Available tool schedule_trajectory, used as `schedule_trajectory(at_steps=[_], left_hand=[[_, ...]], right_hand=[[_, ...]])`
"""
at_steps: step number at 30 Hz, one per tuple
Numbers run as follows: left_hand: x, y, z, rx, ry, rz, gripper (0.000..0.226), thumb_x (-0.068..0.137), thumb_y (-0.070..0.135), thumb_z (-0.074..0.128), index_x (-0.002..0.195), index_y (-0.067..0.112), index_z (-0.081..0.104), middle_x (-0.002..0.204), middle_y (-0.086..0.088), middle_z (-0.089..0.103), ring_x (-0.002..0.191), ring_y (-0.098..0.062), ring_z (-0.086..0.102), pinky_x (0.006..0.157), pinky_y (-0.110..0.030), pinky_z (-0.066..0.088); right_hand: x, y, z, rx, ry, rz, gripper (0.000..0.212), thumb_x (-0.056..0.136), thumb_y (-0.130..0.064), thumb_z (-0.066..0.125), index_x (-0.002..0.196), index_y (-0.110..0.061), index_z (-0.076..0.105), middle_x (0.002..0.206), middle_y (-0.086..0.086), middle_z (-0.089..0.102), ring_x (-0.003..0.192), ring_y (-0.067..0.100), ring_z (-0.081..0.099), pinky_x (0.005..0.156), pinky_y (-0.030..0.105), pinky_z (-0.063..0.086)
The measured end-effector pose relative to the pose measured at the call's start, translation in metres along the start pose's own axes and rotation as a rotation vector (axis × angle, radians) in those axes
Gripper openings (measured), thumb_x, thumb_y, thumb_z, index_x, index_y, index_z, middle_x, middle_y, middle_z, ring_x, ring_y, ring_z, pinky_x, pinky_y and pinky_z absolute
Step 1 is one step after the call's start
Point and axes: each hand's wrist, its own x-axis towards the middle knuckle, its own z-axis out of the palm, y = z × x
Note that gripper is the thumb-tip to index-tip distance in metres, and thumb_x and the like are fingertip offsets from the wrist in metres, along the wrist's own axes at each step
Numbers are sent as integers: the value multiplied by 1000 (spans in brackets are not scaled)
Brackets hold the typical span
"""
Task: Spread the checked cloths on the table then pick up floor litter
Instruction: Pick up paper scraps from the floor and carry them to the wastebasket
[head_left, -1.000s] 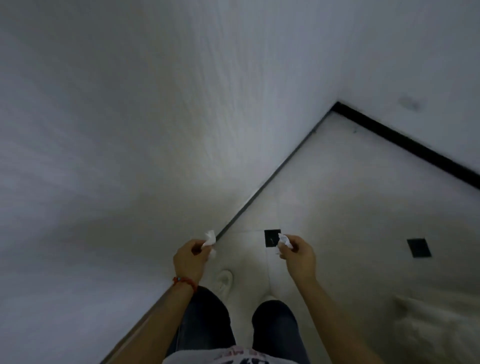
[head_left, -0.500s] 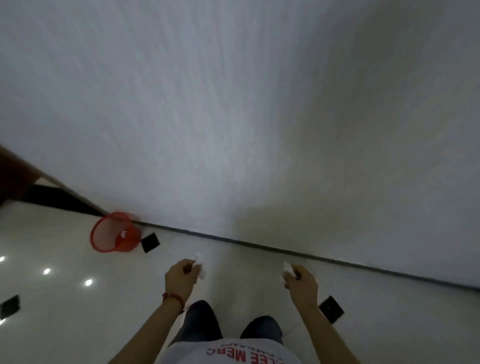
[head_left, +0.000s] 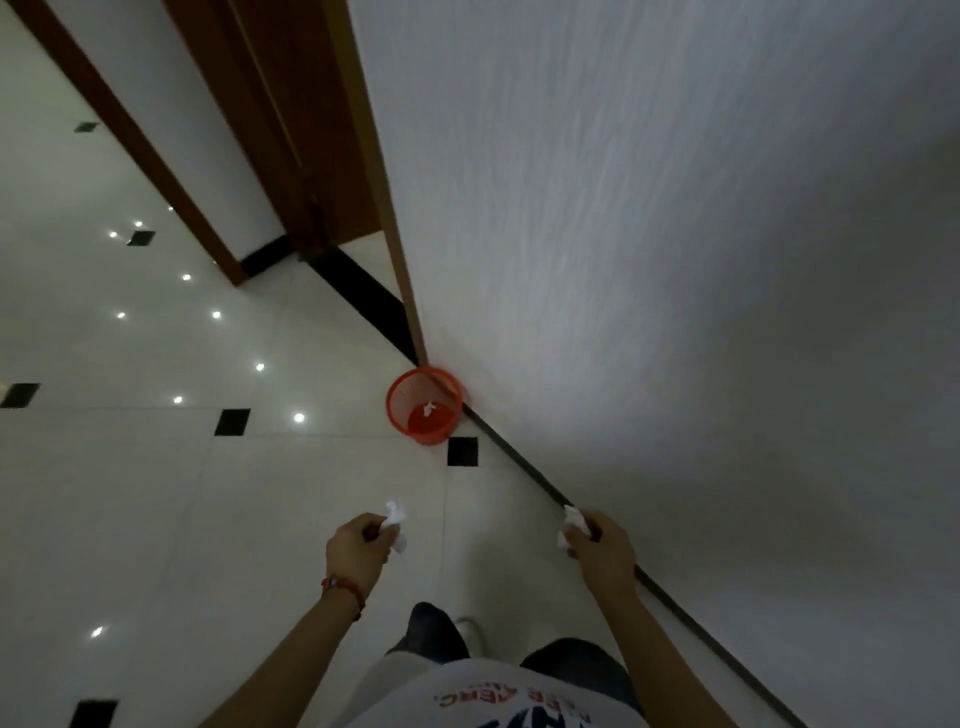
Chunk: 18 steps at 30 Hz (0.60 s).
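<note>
My left hand (head_left: 358, 551) is closed around a crumpled white paper scrap (head_left: 396, 519) that sticks out above the fingers. My right hand (head_left: 600, 551) grips another white paper scrap (head_left: 571, 525) close to the wall. Both hands are held out in front of me over the pale tiled floor. Ahead, a red mesh waste basket (head_left: 425, 405) stands on the floor against the wall, with a small white scrap (head_left: 429, 408) lying inside it. No table or checked cloth is in view.
A white wall (head_left: 675, 260) runs along my right with a dark skirting strip (head_left: 519, 457). A brown wooden door frame (head_left: 384, 182) stands beyond the basket. The glossy floor (head_left: 156, 493) has small black inset tiles and light reflections. My legs show below.
The view has swung left from the room corner along the wall. The red basket came into view and now sits ahead and closer. Both hands still hold their paper scraps.
</note>
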Motion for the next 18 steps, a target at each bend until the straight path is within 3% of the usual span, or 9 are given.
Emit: schedule_trajectory(at_steps=[4, 13, 18], left_hand=[[37, 4, -26, -73, 68, -68, 35, 84, 34, 63, 57, 12, 65, 52, -4, 59, 52, -15, 54, 51, -21, 39], [128, 35, -31, -67, 120, -176, 31, 83, 24, 64, 53, 22, 58, 48, 2, 56, 51, -14, 53, 54, -23, 40], [184, 66, -39, -71, 164, -230, 31, 82, 23, 66, 52, 25, 57, 47, 5, 56, 50, -12, 52, 56, -25, 41]], right_hand=[[26, -28, 38, -80, -60, 34, 17, 86, 0, 58, 100, -5, 65, 86, 8, 63, 74, 21, 58, 57, 12, 50], [132, -80, 106, -217, -222, 64, 15, 86, 3, 57, 99, 4, 63, 96, 24, 64, 77, 23, 56, 51, 6, 49], [197, -118, 151, -291, -326, 61, 14, 86, 0, 57, 98, -2, 64, 96, 21, 66, 78, 29, 60, 58, 15, 52]])
